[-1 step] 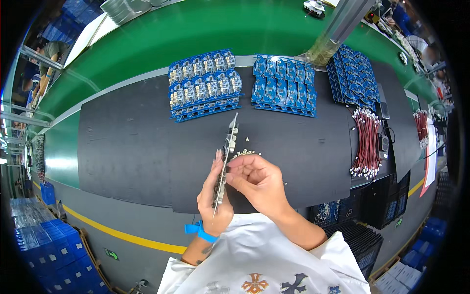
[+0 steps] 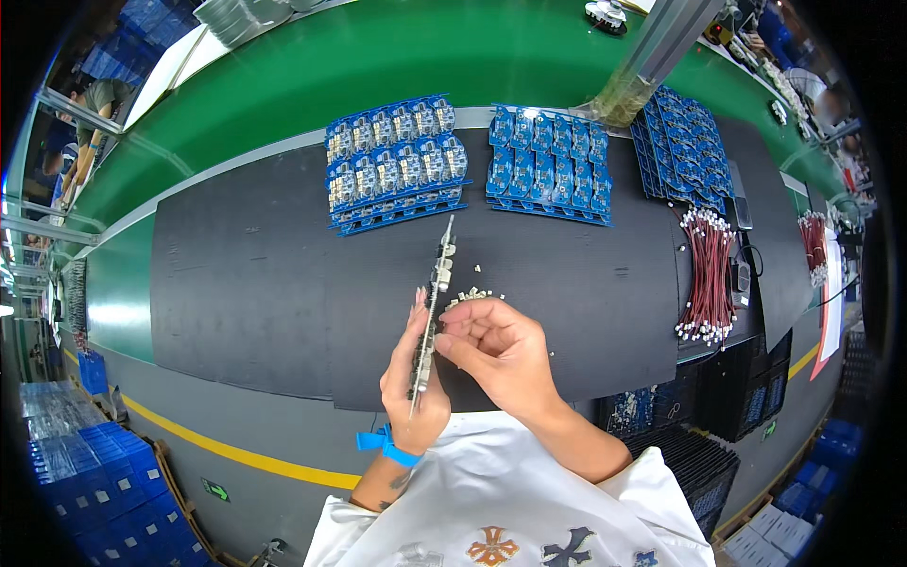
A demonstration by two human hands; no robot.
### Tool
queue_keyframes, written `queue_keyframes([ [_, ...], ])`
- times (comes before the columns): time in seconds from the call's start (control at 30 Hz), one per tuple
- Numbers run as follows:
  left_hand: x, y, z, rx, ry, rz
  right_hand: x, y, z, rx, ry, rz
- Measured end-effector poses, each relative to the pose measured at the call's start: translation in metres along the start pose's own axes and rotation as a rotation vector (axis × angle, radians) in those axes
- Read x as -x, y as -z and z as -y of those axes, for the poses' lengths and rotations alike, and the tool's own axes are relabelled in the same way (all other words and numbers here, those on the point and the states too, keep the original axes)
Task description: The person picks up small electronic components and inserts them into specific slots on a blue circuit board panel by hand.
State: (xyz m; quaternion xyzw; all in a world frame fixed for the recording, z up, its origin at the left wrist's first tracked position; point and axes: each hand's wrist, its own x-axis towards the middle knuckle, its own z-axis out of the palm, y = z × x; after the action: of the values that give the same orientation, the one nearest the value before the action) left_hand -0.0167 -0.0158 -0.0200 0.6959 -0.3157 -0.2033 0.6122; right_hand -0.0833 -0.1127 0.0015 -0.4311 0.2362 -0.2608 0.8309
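My left hand (image 2: 413,383), a blue band (image 2: 388,444) round its wrist, grips a circuit board panel (image 2: 436,302). The panel stands nearly on edge, so I see it as a thin strip with pale components on its right side. My right hand (image 2: 505,359) is closed, thumb and index fingertip together against that component side. Whatever lies between those fingertips is too small or hidden to make out. Just beyond the right hand, a small heap of cream-white connectors (image 2: 470,300) lies on the black mat (image 2: 255,302).
Two stacks of blue circuit board panels, a left stack (image 2: 395,170) and a middle stack (image 2: 548,168), stand at the mat's far side. Another blue stack (image 2: 682,146) sits by a metal post (image 2: 657,61). To the right lies a bundle of red-and-black cables (image 2: 709,274) with white plugs.
The panel's top end has tipped slightly to the left, showing more of the connector heap. Both hands stay almost in the same place.
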Motion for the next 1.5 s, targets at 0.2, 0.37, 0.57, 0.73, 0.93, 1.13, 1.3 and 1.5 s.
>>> queue_keyframes([
  [0.2, 0.002, 0.001, 0.006, 0.004, -0.055, 0.007, -0.003, -0.003, 0.0, -0.018, 0.021, -0.045],
  [0.37, 0.002, 0.0, 0.007, 0.021, -0.056, 0.01, -0.003, 0.001, -0.003, -0.024, -0.02, 0.0],
  [0.57, 0.0, -0.001, 0.003, 0.056, 0.001, -0.046, 0.002, -0.002, -0.002, 0.047, 0.046, 0.003],
  [0.73, -0.005, -0.001, -0.005, -0.061, -0.081, 0.014, 0.003, -0.009, 0.005, -0.075, 0.078, 0.019],
  [0.93, -0.006, 0.0, -0.005, -0.047, -0.078, 0.017, 0.001, -0.005, 0.007, -0.045, 0.034, 0.054],
  [1.13, -0.006, 0.002, -0.003, -0.07, -0.115, 0.038, -0.002, -0.001, 0.007, -0.089, 0.021, 0.052],
  [1.3, -0.009, 0.001, -0.004, -0.065, -0.099, 0.015, 0.002, -0.002, 0.009, -0.052, 0.004, 0.049],
  [1.5, -0.009, 0.0, 0.0, -0.081, -0.169, 0.024, 0.004, -0.003, 0.013, -0.155, 0.114, 0.096],
])
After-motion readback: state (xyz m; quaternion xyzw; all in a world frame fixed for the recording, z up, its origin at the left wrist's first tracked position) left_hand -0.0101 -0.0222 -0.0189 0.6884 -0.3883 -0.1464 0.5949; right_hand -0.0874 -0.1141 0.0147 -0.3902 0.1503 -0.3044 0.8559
